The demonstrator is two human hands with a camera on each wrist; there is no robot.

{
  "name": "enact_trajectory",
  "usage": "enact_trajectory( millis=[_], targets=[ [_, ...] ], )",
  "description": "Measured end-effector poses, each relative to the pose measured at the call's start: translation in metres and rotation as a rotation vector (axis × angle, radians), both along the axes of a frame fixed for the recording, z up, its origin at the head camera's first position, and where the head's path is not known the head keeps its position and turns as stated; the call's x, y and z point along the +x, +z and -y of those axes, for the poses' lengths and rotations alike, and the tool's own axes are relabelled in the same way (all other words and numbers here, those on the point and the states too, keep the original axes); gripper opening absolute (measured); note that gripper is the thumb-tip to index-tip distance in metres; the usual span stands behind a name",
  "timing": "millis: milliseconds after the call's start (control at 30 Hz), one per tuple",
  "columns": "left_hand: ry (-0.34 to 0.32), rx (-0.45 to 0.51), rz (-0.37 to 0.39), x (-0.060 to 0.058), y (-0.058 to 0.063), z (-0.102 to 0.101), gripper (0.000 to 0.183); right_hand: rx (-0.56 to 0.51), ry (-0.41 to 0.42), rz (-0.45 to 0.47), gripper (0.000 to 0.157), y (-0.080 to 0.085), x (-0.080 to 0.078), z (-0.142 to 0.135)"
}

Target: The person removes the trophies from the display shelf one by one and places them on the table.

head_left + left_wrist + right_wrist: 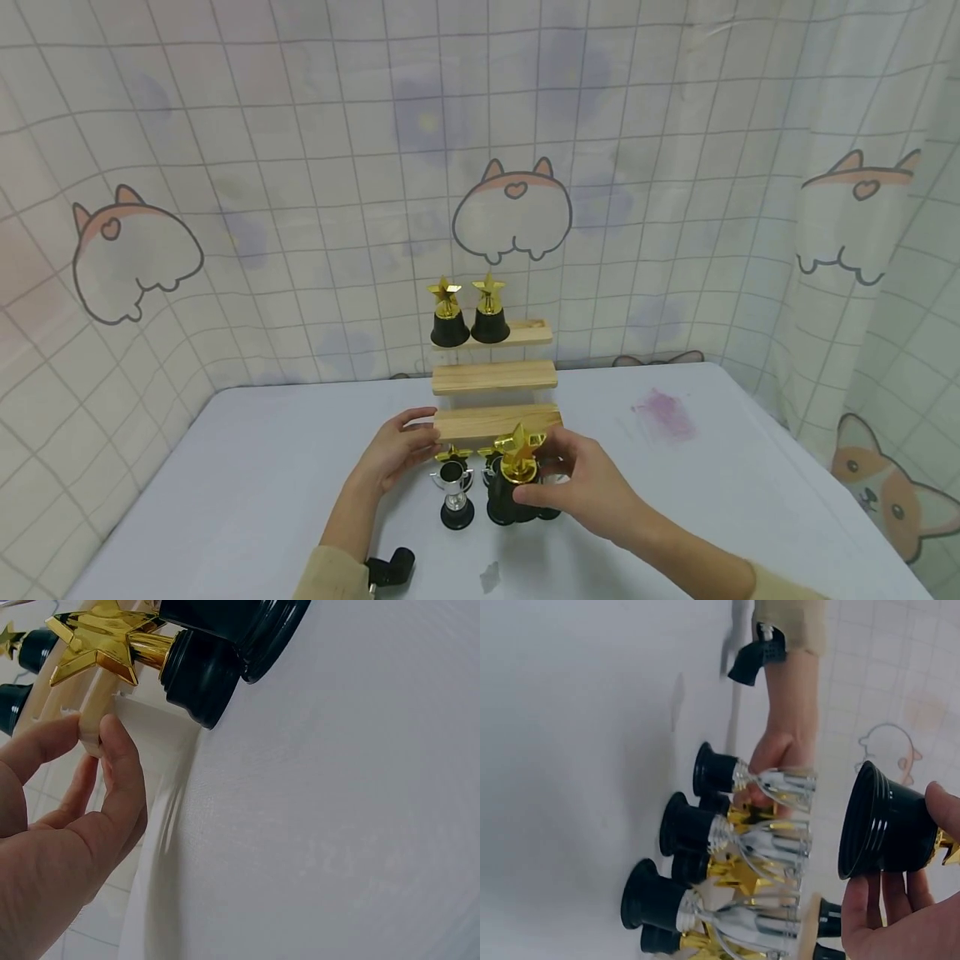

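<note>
My right hand (596, 487) holds a gold star trophy (520, 454) by its black base, lifted off the table; the right wrist view shows that black base (891, 825) between thumb and fingers. With thumb and fingertips, my left hand (397, 450) pinches the left end of the lowest board (96, 712) of a wooden tiered shelf (495, 379). In front of the shelf stand silver cup trophies (454, 492) in a row, with gold star trophies (746, 874) just behind them. The held trophy partly hides this group in the head view.
Two gold star trophies (489, 312) stand on the top board, toward its left side. A white cloth covers the table (285, 467), with a pink stain (666, 415) at the right. Behind it hangs a checked curtain (337, 208). A black wrist camera (393, 568) is on the left forearm.
</note>
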State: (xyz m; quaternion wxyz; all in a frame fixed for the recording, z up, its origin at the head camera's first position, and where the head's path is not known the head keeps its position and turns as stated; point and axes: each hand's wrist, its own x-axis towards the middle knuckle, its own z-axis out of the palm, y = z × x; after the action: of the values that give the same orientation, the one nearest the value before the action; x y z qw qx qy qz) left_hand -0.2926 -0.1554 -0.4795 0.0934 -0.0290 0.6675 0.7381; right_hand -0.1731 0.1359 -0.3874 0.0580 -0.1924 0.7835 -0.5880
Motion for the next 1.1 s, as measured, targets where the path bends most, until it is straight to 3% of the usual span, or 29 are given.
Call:
enact_trajectory(
  millis=[333, 633, 1100],
  targets=[
    [-0.004, -0.002, 0.005, 0.002, 0.004, -0.001, 0.051, -0.047, 0.040, 0.058, 0.048, -0.014, 0.008, 0.011],
    [-0.009, -0.004, 0.000, 0.004, 0.005, -0.001, 0.052, -0.063, 0.051, 0.176, 0.049, -0.029, 0.012, 0.018],
    [-0.009, -0.008, -0.003, 0.004, 0.004, 0.000, 0.052, -0.039, 0.075, 0.225, 0.046, -0.061, 0.008, 0.026]
  ],
)
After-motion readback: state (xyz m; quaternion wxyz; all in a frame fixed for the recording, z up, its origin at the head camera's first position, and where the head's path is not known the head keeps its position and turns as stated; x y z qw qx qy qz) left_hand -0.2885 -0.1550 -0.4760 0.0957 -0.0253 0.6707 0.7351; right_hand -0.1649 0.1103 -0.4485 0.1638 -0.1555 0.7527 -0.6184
